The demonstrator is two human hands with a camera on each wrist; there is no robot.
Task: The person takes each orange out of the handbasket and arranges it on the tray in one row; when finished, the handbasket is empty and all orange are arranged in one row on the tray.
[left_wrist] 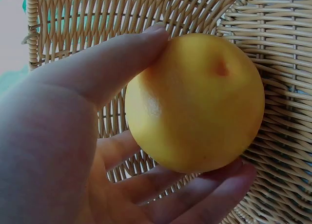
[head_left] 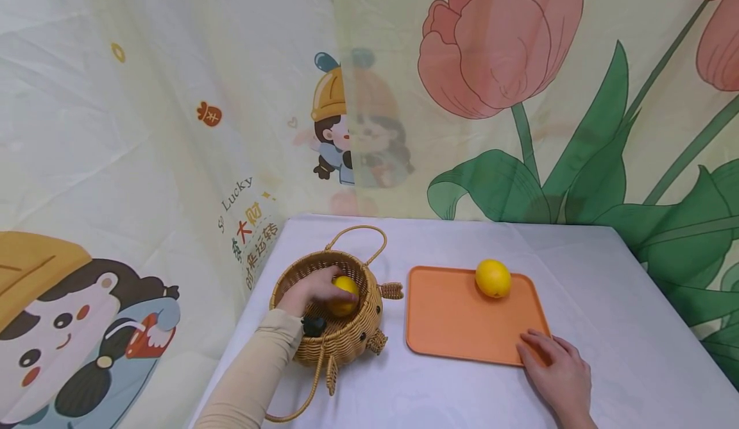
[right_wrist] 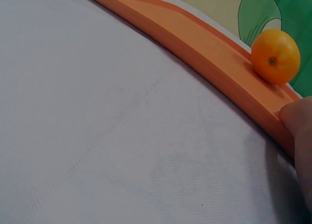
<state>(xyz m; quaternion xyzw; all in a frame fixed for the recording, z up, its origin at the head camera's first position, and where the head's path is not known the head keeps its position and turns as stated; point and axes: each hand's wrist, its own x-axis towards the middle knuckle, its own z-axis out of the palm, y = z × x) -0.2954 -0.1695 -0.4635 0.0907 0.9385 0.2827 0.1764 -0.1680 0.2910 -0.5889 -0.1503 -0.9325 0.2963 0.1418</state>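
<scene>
Inside the wicker basket (head_left: 346, 345), my left hand (head_left: 320, 288) grips a yellow orange (left_wrist: 204, 102). In the left wrist view the thumb lies along the fruit's upper left and the fingers pass beneath it, with woven wall behind. A second orange (head_left: 493, 279) sits on the orange tray (head_left: 462, 320), close to its far right corner. My right hand (head_left: 557, 371) rests at the tray's near right corner with fingers extended over the edge. In the right wrist view its thumb (right_wrist: 295, 117) touches the rim; the other fingers are hidden there.
The basket has one looped handle (head_left: 369, 229) toward the back and another (head_left: 300, 413) toward the front. A small dark object (head_left: 314, 326) shows beside the left wrist. A white cloth (head_left: 450, 390) covers the table, and a printed curtain (head_left: 277, 95) hangs behind it.
</scene>
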